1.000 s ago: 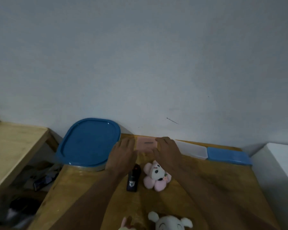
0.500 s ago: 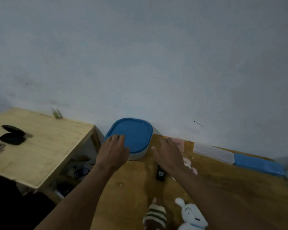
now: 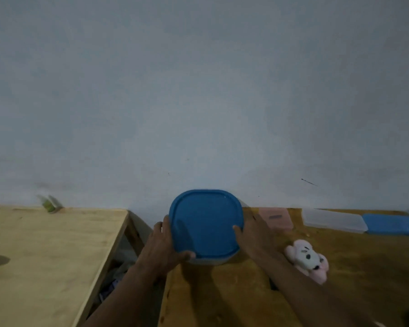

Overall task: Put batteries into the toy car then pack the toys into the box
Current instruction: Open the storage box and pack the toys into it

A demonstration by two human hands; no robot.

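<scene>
A box with a blue lid [image 3: 206, 224] stands at the back left of the darker wooden table [image 3: 224, 298], against the wall. My left hand [image 3: 165, 249] grips its left side, thumb curled under the near corner. My right hand [image 3: 253, 237] grips its right side. A pink and white plush toy [image 3: 305, 258] lies on the table just right of my right forearm. The toy car is hidden behind my right arm.
A pink flat case [image 3: 275, 218], a clear case [image 3: 333, 219] and a blue case [image 3: 392, 224] lie along the wall at the back right. A lighter wooden table [image 3: 45, 256] stands to the left, across a gap with clutter below.
My view has swung left. Both hands moved from the pink case and toys to the blue-lidded box and now grip its sides.
</scene>
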